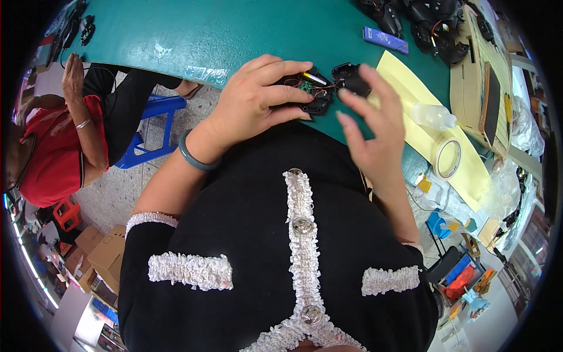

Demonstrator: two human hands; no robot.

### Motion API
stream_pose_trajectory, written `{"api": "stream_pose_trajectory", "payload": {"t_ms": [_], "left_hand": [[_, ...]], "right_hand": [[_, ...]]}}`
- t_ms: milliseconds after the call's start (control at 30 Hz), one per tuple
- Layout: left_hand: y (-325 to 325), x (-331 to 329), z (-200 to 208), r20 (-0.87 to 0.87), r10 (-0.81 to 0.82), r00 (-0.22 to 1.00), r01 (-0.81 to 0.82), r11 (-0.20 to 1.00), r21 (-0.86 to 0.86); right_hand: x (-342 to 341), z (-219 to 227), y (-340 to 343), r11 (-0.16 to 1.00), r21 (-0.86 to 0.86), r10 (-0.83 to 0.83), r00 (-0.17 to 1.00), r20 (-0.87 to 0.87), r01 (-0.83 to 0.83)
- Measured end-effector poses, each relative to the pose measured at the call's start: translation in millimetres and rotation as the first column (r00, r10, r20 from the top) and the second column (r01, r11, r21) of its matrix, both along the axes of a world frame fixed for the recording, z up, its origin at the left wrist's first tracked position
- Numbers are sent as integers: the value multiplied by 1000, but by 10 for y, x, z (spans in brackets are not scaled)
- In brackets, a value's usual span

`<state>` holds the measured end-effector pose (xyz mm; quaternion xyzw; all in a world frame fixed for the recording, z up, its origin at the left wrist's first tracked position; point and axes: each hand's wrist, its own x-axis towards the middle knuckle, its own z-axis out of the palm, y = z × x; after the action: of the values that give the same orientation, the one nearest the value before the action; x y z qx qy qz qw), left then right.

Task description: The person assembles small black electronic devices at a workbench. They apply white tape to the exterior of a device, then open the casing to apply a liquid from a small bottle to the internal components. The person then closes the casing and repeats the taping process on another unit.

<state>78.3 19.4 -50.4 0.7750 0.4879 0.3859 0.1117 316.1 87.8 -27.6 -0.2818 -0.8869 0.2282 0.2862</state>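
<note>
Head view: left hand point(249, 91) grips the black shell point(320, 105) between thumb and fingers, at the near edge of the green table point(193, 32). Shell lies open, green board point(305, 86) and battery point(315, 78) exposed. Thin wires run toward the cover point(353, 79), just right of it. Right hand point(381, 132) blurred, fingers spread, overlapping the cover in view; contact cannot be told. To the right: yellow sheet point(410, 81), with bottle point(431, 116) and tape roll point(447, 158) on it.
</note>
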Motion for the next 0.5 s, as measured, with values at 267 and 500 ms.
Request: {"api": "stream_pose_trajectory", "payload": {"t_ms": [267, 500], "left_hand": [[-20, 9, 124, 35, 73, 997, -68, 991, -116], [-15, 11, 162, 30, 97, 995, -90, 980, -179]], "right_hand": [[51, 75, 312, 998, 36, -49, 971, 234, 42], [18, 187, 238, 991, -103, -77, 994, 76, 84]]}}
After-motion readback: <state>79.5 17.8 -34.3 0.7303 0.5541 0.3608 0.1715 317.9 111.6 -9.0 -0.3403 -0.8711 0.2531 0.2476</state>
